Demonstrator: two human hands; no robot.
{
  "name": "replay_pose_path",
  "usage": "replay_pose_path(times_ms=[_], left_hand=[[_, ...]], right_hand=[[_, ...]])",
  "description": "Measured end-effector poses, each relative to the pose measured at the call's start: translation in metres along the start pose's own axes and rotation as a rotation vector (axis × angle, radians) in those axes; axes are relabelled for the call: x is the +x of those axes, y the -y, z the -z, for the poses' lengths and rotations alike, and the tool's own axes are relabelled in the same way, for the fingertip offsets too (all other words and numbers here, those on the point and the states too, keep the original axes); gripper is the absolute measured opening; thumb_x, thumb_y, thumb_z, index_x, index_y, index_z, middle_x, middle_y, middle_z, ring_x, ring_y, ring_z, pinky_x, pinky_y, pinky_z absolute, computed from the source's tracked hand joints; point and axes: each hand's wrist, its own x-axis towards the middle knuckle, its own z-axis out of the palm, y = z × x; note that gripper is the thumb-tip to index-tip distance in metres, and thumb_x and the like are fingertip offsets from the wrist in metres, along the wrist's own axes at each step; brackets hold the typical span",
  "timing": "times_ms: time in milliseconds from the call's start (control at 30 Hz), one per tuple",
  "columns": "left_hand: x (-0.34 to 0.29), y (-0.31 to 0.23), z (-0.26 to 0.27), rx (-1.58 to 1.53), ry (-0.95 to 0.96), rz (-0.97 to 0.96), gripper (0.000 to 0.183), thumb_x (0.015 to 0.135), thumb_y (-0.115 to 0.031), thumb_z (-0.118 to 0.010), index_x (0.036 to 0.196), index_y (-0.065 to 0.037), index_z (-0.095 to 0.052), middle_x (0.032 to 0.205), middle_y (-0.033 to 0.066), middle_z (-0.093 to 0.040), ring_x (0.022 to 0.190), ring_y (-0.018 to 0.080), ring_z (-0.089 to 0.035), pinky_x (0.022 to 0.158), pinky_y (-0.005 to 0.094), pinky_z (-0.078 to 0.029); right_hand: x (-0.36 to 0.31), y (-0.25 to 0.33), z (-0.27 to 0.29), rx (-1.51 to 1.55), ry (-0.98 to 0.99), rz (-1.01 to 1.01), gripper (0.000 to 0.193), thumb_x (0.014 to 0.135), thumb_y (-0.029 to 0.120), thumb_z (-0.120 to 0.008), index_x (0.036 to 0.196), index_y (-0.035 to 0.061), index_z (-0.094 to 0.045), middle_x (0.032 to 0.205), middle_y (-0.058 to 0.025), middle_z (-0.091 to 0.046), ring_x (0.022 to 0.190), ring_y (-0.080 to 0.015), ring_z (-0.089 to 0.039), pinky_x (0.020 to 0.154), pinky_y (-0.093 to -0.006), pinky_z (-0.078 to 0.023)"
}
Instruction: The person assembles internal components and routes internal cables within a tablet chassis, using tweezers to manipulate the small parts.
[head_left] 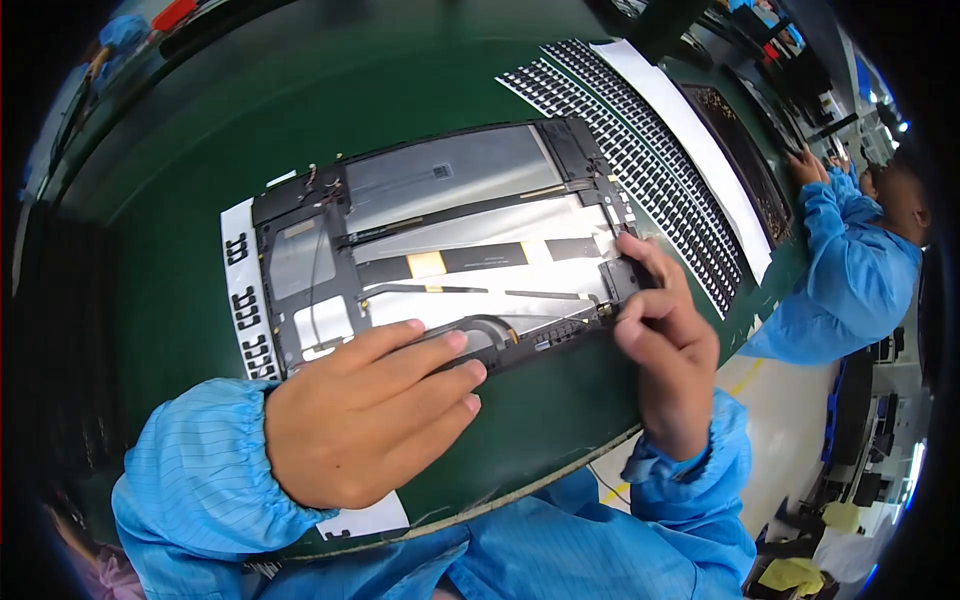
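An opened, flat electronic device, like a tablet or thin laptop, lies on the green table, its silver panels, black ribbon cables and black frame showing. My left hand rests flat over its near left edge, fingers stretched out and slightly spread. At the right edge, my right hand has its index finger on the device's rim. Its thumb and other fingers are bent together just below. Whatever may sit between them is too small to make out. A white sheet with black cut pieces sticks out from under the device's left side.
Long white strips with rows of small black pieces lie at the right, beside a plain white strip and a dark tray. Another white paper is at the near edge. A person in blue works at the right.
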Motion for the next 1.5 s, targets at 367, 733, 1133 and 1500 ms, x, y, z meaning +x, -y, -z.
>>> replay_pose_path(times_ms=[367, 733, 1133, 1500], left_hand=[[0.007, 0.005, 0.001, -0.031, 0.126, 0.031, 0.028, 0.066, -0.01, -0.064, 0.092, 0.0, -0.059, 0.1, 0.0156, -0.057, 0.097, 0.0323, -0.055, 0.082, 0.0445, -0.043], [0.029, -0.01, 0.009, 0.033, 0.152, 0.042, 0.021, 0.069, -0.01, -0.061, 0.088, 0.0, -0.059, 0.101, 0.0152, -0.057, 0.097, 0.0315, -0.054, 0.083, 0.0423, -0.044], [0.062, 0.011, -0.031, 0.006, 0.03, -0.125, 0.025, 0.061, -0.005, -0.054, 0.082, 0.009, -0.058, 0.099, 0.018, -0.055, 0.091, 0.0311, -0.055, 0.076, 0.0344, -0.049], [0.06, 0.01, -0.031, -0.002, 0.014, -0.088, 0.024, 0.062, -0.005, -0.055, 0.081, 0.009, -0.059, 0.098, 0.0175, -0.055, 0.092, 0.0305, -0.054, 0.075, 0.0338, -0.05]], right_hand=[[0.006, -0.001, 0.002, -0.01, 0.008, -0.008, 0.007, 0.065, 0.006, -0.058, 0.072, 0.0034, -0.056, 0.122, -0.0184, -0.041, 0.121, -0.0318, -0.025, 0.102, -0.0432, -0.009], [0.007, 0.002, 0.001, -0.139, 0.012, 0.018, 0.007, 0.064, 0.006, -0.058, 0.07, 0.0038, -0.056, 0.119, -0.0171, -0.044, 0.116, -0.029, -0.031, 0.101, -0.0423, -0.013], [0.009, 0.001, 0.008, -0.206, -0.032, 0.084, 0.009, 0.061, -0.001, -0.062, 0.069, 0.0012, -0.058, 0.107, -0.0156, -0.051, 0.106, -0.0271, -0.043, 0.094, -0.0394, -0.029], [0.01, -0.006, 0.01, -0.124, -0.013, 0.196, 0.016, 0.058, -0.001, -0.066, 0.074, 0.0025, -0.062, 0.109, -0.0173, -0.047, 0.097, -0.0256, -0.047, 0.083, -0.032, -0.038]])
